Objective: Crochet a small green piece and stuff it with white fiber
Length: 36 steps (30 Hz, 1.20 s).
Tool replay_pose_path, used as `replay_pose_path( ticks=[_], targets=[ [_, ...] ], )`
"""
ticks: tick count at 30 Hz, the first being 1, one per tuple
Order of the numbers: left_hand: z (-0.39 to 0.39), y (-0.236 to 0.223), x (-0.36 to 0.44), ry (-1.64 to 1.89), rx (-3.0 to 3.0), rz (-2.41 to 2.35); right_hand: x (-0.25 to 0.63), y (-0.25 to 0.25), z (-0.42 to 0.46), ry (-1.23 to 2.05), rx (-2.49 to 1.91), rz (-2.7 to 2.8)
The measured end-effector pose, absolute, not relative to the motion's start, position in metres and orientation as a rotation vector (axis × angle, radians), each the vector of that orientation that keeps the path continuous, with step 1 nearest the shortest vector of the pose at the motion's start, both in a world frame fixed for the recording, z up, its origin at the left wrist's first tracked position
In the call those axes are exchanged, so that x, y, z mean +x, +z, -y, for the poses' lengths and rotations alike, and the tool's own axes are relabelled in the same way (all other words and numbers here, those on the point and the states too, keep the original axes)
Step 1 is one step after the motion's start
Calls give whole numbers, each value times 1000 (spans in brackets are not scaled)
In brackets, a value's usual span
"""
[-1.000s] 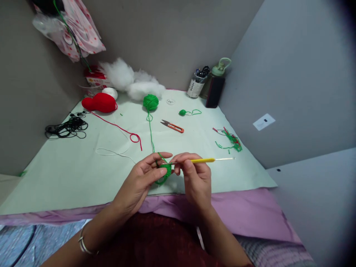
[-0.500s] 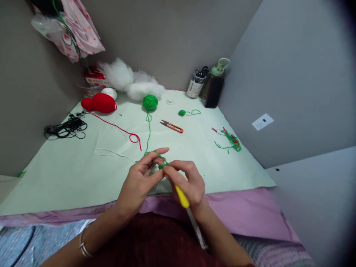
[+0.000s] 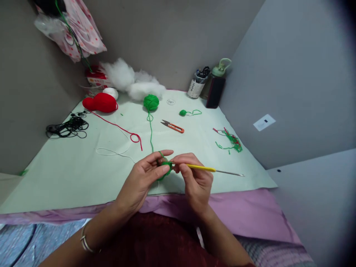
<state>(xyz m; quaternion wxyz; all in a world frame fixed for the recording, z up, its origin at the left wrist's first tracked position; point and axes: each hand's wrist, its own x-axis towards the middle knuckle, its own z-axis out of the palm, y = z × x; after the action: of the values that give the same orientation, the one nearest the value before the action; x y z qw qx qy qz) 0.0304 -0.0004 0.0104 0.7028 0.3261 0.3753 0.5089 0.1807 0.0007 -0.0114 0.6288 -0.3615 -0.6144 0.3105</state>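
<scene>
Near the table's front edge, my left hand (image 3: 143,178) pinches a small piece of green crochet work (image 3: 167,170) between thumb and fingers. A strand of green yarn passes over its raised index finger and runs back to the green yarn ball (image 3: 151,102). My right hand (image 3: 197,181) is closed around the yellow handle of a crochet hook (image 3: 201,168). The tool lies nearly level, its bare metal end pointing right, and its other tip meets the green work. My fingers partly hide that tip and the stitches.
Orange-handled thread snips (image 3: 172,126) lie beyond my hands. A red crocheted piece (image 3: 101,102), white stuffing (image 3: 144,91) and tangled black cord (image 3: 68,126) are at left. Yarn scraps (image 3: 233,142) lie right. A pen cup (image 3: 197,86), bottle (image 3: 209,89) and dark phone (image 3: 216,92) stand at the back.
The crochet hook has swung from pointing down toward my body to lying nearly level, pointing right. My right hand has turned with it, and more of the green work shows.
</scene>
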Motion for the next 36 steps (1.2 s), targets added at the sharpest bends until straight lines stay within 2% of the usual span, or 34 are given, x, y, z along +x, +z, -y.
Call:
replay_pose_path(
  ticks=[6,8,13,22,31,36],
  targets=[
    [-3,6,31,1063,537,-724,181,-18,5,304,-876,1646],
    [-6,7,29,1019,461,-653,183,-15,2,388,-899,1540],
    [-8,10,27,1058,525,-688,185,-7,-6,908,-857,1158],
    [-3,10,21,1016,906,-722,185,-5,-6,785,-927,1326],
    [-12,16,-5,771,1229,-802,198,-3,-20,1365,-665,914],
    [-15,19,-16,653,1295,-874,211,2,-23,1480,-644,827]
  ],
)
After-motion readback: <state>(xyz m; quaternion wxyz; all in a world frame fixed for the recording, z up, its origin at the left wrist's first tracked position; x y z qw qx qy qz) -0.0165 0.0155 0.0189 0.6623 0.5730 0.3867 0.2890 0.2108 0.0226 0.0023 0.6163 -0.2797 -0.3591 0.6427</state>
